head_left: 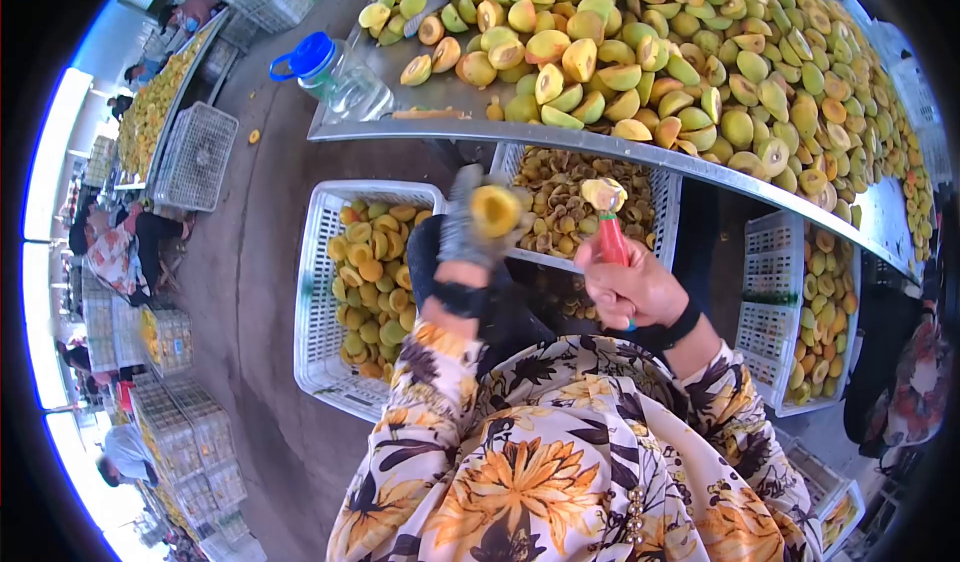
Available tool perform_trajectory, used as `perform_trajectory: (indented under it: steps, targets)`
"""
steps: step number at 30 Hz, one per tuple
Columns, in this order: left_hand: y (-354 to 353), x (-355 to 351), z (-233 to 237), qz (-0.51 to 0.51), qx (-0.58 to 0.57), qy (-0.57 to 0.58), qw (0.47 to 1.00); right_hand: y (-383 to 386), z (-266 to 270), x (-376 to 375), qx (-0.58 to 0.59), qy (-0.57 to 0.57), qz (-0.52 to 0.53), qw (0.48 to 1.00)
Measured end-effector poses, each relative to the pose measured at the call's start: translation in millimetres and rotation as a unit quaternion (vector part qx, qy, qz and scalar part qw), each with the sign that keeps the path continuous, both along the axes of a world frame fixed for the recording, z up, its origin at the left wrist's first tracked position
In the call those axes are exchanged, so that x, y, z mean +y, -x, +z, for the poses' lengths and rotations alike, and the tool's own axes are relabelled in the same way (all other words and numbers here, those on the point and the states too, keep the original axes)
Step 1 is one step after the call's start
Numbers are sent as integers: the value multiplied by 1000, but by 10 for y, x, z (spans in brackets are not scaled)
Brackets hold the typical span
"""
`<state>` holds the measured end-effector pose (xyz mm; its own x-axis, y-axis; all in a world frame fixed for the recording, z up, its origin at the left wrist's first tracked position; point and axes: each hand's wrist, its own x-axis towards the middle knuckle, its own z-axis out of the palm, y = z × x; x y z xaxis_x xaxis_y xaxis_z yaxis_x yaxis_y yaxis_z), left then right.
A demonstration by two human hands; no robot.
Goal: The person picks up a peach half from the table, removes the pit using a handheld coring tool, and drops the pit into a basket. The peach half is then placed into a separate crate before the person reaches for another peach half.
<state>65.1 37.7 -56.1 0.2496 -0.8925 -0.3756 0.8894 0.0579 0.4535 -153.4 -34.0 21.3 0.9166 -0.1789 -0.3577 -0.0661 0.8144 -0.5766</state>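
My left hand (pixel 478 224), in a grey glove and smeared by motion, holds a peach half (pixel 496 210) with a hollow in its cut face. In my bare right hand (pixel 640 287) is a pitting tool with a red handle (pixel 612 239), pointing up. A pale, ragged lump, seemingly a peach pit with flesh (pixel 604 195), sits on the tool's tip and hides its metal end. Both hands are above my lap. Beyond them, under the table edge, a white crate (pixel 668 224) contains brown pits and scraps. Left of my left hand, another white crate (pixel 318 262) contains peach halves.
A metal table (pixel 400 134) bears a large heap of halved peaches (pixel 640 52). A water bottle (pixel 345 80) with a blue lid stands on its left corner. To the right is a crate of peaches (pixel 768 312). Other people (pixel 125 247) sit among stacked crates on the left.
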Motion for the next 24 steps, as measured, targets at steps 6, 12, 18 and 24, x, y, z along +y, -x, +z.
perform_trajectory:
  steps: [6, 12, 18, 24]
  targets:
    - [-971, 1072, 157, -28, -746, -416, 519, 81, -597, -308, 374, 545, 35, 750]
    - [-850, 86, 379, 112, -812, -200, 537, 17, -835, -252, 318, 385, 23, 866]
    - [-494, -1468, 378, -137, -912, -155, 354, 257, -813, -312, 233, 403, -58, 883]
    - [-467, -1865, 558, -277, -873, -168, 363, 424, -420, -308, 262, 481, -33, 836]
